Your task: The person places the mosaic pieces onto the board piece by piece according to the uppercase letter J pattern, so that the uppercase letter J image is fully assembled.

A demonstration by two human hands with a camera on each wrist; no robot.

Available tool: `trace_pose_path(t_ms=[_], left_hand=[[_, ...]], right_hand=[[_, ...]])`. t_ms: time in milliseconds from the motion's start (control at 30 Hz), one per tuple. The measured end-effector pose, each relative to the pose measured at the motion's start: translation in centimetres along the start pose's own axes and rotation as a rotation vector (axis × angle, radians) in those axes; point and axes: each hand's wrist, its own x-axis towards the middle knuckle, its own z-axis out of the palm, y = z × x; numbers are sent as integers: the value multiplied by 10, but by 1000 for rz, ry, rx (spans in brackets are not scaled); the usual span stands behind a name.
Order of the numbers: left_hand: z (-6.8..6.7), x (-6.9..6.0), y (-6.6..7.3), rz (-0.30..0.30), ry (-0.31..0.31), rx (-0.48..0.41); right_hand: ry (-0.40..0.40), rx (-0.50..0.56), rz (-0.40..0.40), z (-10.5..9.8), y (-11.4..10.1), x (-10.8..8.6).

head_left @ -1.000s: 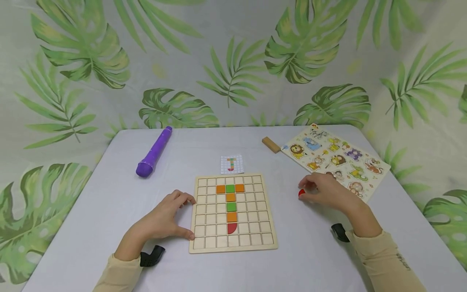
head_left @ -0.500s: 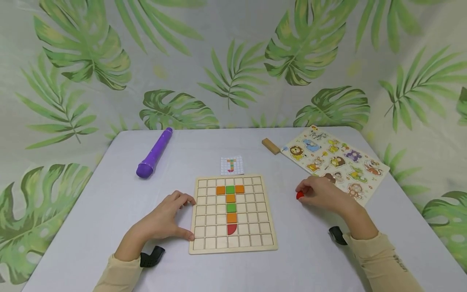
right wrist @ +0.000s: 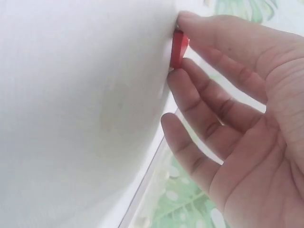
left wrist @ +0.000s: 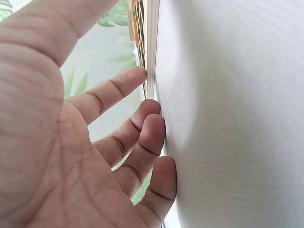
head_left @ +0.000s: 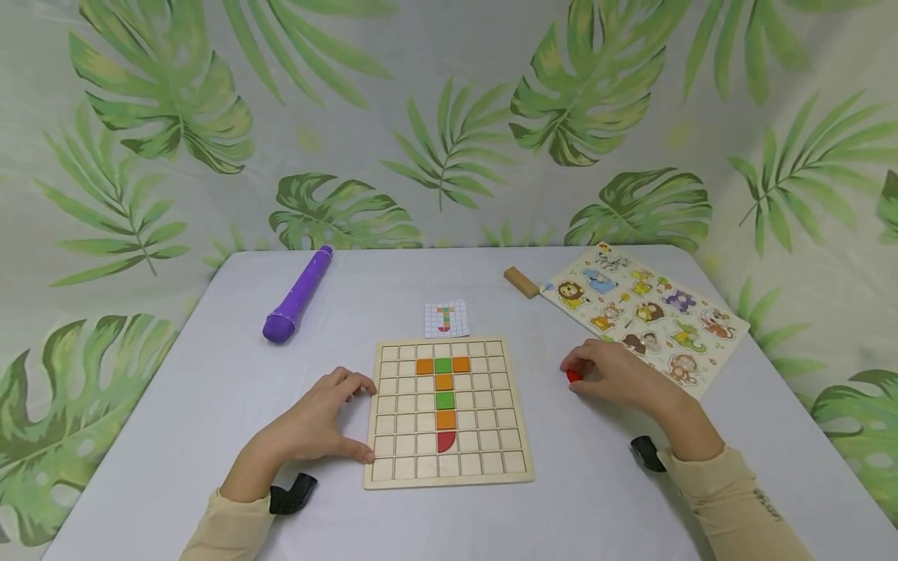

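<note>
My right hand (head_left: pixel 620 378) pinches a small red block (head_left: pixel 574 375) between thumb and fingers, low at the table, right of the board. The right wrist view shows the red block (right wrist: pixel 179 49) on edge between the thumb and fingertips; its full outline is hidden. My left hand (head_left: pixel 316 417) rests against the left edge of a square wooden grid board (head_left: pixel 491 460), thumb and forefinger spread along it. In the left wrist view the fingers of the left hand (left wrist: pixel 95 142) touch the table and the board's edge. Orange and green squares (head_left: pixel 445 400) form a T on the board, with a red quarter-round piece (head_left: pixel 446 442) below.
Behind the board lies a paper pattern card (head_left: pixel 446 319). A purple toy microphone (head_left: pixel 298 296) is at the back left. At the right are a wooden block (head_left: pixel 521 282) and an animal puzzle board (head_left: pixel 648 312), close to my right forearm.
My right hand has shifted slightly left and toward me, with the red block moving along in its fingers. The left hand and the grid board stay where they were.
</note>
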Motion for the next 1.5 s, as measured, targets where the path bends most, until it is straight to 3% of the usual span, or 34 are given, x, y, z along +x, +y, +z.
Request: trace_pose_path(t_ms=[167, 633, 933, 1500], left_hand=[[0, 0, -1, 3, 0, 0], [-1, 0, 1, -8, -3, -9], [-1, 0, 1, -2, 3, 3], [-2, -1, 2, 0, -2, -10]], right_hand=[[-4, -20, 41, -3, 0, -1], [-7, -16, -34, 0, -13, 12], [-23, -4, -116, 6, -48, 25], [-136, 59, -264, 30, -120, 51]])
